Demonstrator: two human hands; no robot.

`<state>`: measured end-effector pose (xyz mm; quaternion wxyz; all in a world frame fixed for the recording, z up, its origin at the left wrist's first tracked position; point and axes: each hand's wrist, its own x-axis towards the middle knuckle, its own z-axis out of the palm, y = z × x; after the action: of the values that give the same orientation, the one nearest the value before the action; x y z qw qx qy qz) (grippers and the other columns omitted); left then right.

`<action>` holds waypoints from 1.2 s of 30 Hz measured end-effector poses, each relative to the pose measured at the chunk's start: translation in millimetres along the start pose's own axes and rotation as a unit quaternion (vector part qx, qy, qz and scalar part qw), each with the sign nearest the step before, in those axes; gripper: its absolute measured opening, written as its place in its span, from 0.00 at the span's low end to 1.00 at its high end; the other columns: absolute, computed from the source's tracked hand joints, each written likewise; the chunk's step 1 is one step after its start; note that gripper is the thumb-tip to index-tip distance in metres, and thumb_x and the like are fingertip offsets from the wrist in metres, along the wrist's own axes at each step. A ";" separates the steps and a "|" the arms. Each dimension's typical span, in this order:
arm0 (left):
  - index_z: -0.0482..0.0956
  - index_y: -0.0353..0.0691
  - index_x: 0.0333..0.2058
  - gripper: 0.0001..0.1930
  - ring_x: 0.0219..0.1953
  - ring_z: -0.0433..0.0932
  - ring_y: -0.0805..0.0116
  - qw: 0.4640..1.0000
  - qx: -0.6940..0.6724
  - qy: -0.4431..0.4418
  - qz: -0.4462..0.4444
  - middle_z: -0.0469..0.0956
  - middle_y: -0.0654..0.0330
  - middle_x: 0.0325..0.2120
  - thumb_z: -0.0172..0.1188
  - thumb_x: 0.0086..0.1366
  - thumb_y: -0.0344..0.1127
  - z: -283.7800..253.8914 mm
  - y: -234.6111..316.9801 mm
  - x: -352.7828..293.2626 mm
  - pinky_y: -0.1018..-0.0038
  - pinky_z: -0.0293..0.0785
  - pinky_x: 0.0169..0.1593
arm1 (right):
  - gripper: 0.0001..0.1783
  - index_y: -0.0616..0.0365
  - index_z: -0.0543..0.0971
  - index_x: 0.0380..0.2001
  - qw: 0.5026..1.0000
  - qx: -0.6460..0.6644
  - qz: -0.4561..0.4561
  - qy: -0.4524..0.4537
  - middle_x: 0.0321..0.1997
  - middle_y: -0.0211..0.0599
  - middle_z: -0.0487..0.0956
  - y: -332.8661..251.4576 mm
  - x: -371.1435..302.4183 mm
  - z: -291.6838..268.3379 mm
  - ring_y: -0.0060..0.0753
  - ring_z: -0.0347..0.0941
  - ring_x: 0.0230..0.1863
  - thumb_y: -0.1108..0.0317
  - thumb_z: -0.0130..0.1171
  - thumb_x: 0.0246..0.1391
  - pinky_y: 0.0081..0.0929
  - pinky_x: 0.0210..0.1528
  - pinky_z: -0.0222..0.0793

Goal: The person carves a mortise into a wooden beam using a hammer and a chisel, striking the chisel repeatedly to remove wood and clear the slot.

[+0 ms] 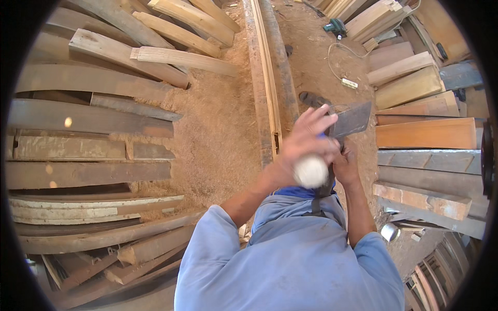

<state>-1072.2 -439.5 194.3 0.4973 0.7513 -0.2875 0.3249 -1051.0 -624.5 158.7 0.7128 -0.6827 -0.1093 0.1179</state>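
While my left hand (310,141) hangs blurred, fingers spread, beside the dark tool (354,120) before my waist, my right hand (346,159) seems to grip it. Strip (268,78) lies on the beam (285,78), apparently untouched; how much is done or left, can't tell.

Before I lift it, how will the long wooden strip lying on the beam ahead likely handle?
The long wooden strip probably flexes somewhat: it's long and narrow. Likely light for its length, given the slim profile. Unlikely to roll on the beam; its sides look flat.
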 end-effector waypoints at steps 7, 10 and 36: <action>0.74 0.39 0.38 0.12 0.31 0.75 0.82 0.926 -0.132 0.182 -0.304 0.76 0.67 0.28 0.70 0.64 0.32 -44.4 -40.7 26.4 0.80 0.73 0.35 | 0.10 0.62 0.75 0.34 0.996 -0.041 -0.078 -0.032 0.25 0.34 0.75 -82.8 11.3 5.1 0.24 0.71 0.26 0.66 0.58 0.64 0.26 0.31 0.69; 0.74 0.39 0.37 0.10 0.29 0.73 0.82 0.923 -0.105 0.144 -0.340 0.75 0.68 0.26 0.68 0.65 0.31 -44.9 -56.9 21.7 0.80 0.71 0.35 | 0.09 0.62 0.74 0.36 0.987 -0.027 -0.159 -0.017 0.26 0.35 0.75 -112.7 20.5 8.8 0.26 0.71 0.27 0.66 0.60 0.63 0.29 0.32 0.69; 0.73 0.39 0.32 0.10 0.28 0.70 0.83 0.923 0.027 0.175 -0.342 0.72 0.70 0.24 0.69 0.66 0.31 -20.4 -95.7 2.6 0.81 0.69 0.32 | 0.04 0.63 0.80 0.35 0.976 0.032 -0.217 0.006 0.29 0.29 0.80 -116.0 50.8 1.3 0.16 0.72 0.26 0.77 0.65 0.57 0.19 0.29 0.67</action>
<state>-1002.5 -388.2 148.7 0.5998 0.7485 0.0880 0.2689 -1001.1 -611.7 274.3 0.7436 -0.6202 -0.2466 -0.0403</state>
